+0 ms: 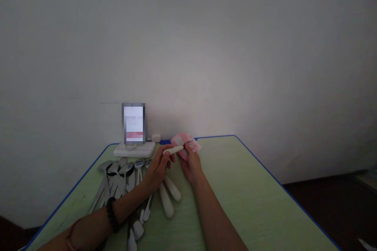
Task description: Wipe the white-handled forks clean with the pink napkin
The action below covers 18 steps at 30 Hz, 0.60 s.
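Note:
My left hand (157,168) is closed on the cream handle of a fork (173,150), which points to the right; its tines show only dimly. My right hand (191,161) is closed on a pink-and-white cloth (183,140), with the fork's metal end against the cloth. How the right fingers grip is partly hidden. Under and beside my left forearm lie several metal spoons (126,170) and other cutlery. Two more cream handles (166,202) stick out toward me below the left hand, their far ends hidden by it.
A phone-like screen (134,123), blurred out, stands on a white power strip or base (135,150) at the back left. Beside it sits a small white plug (156,138). The light green table (232,180) has a blue edge, and a plain wall rises behind it.

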Tool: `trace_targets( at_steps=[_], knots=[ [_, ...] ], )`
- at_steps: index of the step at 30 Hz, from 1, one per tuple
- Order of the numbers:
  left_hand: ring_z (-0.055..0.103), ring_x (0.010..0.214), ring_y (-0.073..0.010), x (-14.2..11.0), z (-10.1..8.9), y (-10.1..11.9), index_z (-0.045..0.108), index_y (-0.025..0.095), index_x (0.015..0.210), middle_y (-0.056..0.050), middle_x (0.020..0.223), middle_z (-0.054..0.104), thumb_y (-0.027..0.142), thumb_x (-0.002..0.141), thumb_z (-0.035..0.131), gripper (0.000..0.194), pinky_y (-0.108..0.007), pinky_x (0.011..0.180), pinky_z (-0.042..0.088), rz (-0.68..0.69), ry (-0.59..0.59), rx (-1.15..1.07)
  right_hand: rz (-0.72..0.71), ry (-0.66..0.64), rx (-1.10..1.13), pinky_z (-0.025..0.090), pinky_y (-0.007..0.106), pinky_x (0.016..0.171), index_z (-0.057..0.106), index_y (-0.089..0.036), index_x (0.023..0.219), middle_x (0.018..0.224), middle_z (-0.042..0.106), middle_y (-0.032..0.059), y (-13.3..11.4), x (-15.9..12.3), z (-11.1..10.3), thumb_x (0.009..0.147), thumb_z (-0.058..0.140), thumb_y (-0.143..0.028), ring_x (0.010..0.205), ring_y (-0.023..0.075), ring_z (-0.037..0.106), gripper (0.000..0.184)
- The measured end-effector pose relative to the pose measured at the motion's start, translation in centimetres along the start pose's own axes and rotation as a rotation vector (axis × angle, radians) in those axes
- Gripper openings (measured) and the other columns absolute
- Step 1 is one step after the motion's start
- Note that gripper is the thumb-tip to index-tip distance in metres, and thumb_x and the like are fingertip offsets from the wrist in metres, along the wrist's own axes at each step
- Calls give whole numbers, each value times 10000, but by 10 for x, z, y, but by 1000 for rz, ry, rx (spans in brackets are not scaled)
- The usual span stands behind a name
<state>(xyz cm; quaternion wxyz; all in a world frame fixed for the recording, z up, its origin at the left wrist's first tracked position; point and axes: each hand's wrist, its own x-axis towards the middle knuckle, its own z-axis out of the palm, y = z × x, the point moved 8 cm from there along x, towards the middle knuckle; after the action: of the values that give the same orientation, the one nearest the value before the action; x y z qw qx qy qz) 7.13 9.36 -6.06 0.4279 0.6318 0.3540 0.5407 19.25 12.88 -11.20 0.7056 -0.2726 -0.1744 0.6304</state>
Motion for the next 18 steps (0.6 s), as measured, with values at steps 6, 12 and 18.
trace_targets(
  at_steps=[6, 12, 18],
  knots=[
    [535, 632, -147, 0, 4, -3, 515, 157, 1084, -6, 729, 580, 496, 874, 424, 408, -264, 579, 432, -41, -40, -110, -47, -25, 12, 527, 273, 734, 615, -187, 812, 786, 670, 5, -3, 2, -1, 718, 659, -354, 761, 134, 624, 197],
    [463, 456, -113, -2, 9, -15, 514, 174, 1063, 65, 548, 493, 502, 831, 477, 404, -205, 419, 349, -228, -83, -108, -18, -65, -45, 529, 272, 710, 625, -174, 857, 811, 672, 12, -1, -1, 3, 664, 716, -370, 740, 136, 618, 290],
    [413, 397, -88, -1, 10, -14, 477, 178, 1058, 89, 510, 470, 516, 823, 480, 411, -176, 374, 309, -218, -75, -100, -30, -68, -70, 533, 272, 681, 627, -171, 898, 827, 677, 26, -2, -2, 4, 654, 716, -380, 756, 153, 617, 333]
  ],
)
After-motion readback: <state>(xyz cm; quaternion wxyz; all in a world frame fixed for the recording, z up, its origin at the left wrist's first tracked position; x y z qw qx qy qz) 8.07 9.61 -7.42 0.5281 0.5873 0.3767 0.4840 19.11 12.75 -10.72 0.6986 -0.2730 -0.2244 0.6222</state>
